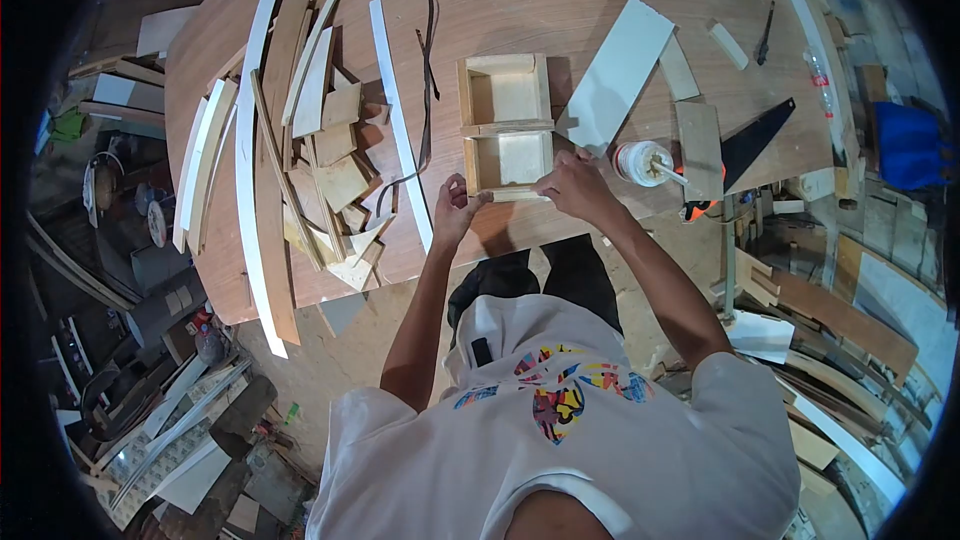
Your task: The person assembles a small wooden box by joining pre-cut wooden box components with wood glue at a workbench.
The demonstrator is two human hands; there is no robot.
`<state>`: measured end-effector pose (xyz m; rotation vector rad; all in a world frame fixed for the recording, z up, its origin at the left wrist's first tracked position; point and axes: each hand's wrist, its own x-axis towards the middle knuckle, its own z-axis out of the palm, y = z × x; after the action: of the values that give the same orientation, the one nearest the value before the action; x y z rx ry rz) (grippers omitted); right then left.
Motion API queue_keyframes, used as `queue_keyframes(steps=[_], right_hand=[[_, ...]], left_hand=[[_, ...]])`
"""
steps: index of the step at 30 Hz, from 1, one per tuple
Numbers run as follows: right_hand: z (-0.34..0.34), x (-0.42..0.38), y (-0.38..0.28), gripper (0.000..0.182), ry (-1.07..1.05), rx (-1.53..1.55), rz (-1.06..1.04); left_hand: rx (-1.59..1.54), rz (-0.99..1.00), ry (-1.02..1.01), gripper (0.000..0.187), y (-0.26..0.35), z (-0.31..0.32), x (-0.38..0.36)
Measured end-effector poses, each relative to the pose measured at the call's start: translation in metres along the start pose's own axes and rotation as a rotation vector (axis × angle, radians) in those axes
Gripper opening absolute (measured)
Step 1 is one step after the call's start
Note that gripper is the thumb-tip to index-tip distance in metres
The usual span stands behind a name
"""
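Note:
A small wooden frame (509,128) with two square compartments lies on the table in front of me. My left hand (458,202) has its fingers closed at the near left corner, against the strip along the front side. At the near right corner, my right hand (580,185) pinches the same side with bent fingers. Just right of that hand stands an open white tub (640,163) with brownish stuff and a stick in it. A wide white board (620,70) slants away beyond the right hand.
Long strips and offcuts (325,180) lie heaped on the table's left. A thin white strip (400,120) and a dark strap (428,90) run beside the frame. To the right are a handsaw (755,145), a wood block (698,145), a screwdriver (765,35) and a plastic bottle (822,85).

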<state>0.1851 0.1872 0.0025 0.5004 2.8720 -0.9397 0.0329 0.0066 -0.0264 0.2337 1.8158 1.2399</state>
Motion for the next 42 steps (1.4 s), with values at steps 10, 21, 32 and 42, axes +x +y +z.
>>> queue_keyframes(steps=[10,21,32,42], right_hand=[[0.002,-0.002,-0.002,0.019,-0.023,-0.147,-0.037],[0.016,-0.047,0.003,0.027,0.398,0.606,0.376],[0.019,-0.062,0.004,0.023,0.43,0.696,0.376],[0.053,-0.031,0.02,0.047,0.208,1.03,0.667]], left_hand=[[-0.022,0.05,-0.056,0.048,-0.011,-0.005,0.003],[0.112,0.227,-0.068,0.066,-0.023,-0.015,0.02],[-0.09,0.371,0.226,0.029,-0.012,-0.03,0.016],[-0.23,0.232,0.247,0.033,-0.036,-0.022,0.033]])
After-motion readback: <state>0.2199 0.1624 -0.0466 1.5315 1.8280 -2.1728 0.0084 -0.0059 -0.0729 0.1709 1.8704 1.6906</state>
